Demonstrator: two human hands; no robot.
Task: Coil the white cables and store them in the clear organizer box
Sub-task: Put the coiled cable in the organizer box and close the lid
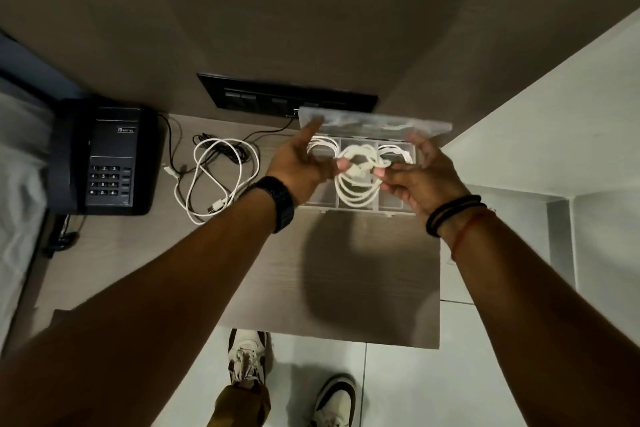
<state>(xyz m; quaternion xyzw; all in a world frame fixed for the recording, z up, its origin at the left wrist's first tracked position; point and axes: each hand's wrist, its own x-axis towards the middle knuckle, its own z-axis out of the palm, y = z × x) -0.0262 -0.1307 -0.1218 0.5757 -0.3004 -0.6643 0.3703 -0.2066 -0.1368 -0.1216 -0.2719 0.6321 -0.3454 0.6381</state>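
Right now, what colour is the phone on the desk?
Black, seen from the head camera: the phone.

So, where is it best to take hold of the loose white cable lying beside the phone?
Grip the loose white cable where its loops cross near the middle, coming from above: it lies flat, and its far end tangles with a black cord, so pinching there gathers several strands.

A black desk telephone (107,159), well left of the left hand's fingers (313,126), carries a small, barely legible brand label reading roughly "BEETEL" and numbered keypad digits.
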